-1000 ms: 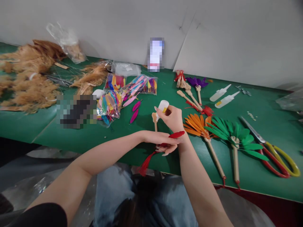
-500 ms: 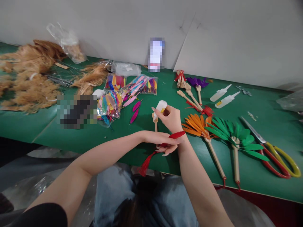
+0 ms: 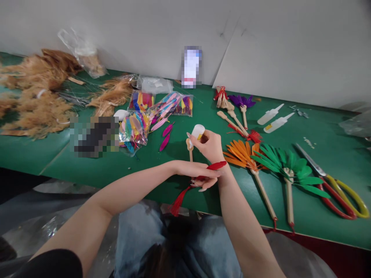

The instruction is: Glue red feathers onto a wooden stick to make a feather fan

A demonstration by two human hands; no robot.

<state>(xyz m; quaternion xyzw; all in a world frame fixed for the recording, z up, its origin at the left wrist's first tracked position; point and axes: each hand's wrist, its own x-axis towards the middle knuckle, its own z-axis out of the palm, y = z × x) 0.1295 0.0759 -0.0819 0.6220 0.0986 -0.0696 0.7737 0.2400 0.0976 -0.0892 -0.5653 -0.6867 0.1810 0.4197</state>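
My right hand (image 3: 211, 146) is closed around a small white glue bottle (image 3: 198, 130), tipped nozzle-down. The nozzle is at the rounded head of a wooden stick handle (image 3: 190, 155); whether it touches cannot be told. My left hand (image 3: 199, 173) lies across the lower part of that handle, under my right wrist, with a red feather (image 3: 216, 165) between its fingers. Most of the handle's lower part is hidden by this hand. A red tassel (image 3: 179, 201) hangs out below it, near the table edge. Two magenta feathers (image 3: 165, 142) lie to the left of the handle.
On the green table (image 3: 156, 173), an orange feather fan (image 3: 242, 154), a green feather fan (image 3: 288, 172) and scissors (image 3: 333, 185) lie right. Two more bottles (image 3: 274, 119) lie behind them. Bagged feathers (image 3: 135, 131) and tan fibre bundles (image 3: 43, 88) are left. A phone (image 3: 191, 66) leans at the back.
My right hand and the glue bottle have shifted very slightly at the handle's head. My left hand, the red feather and the tassel stay where they were.
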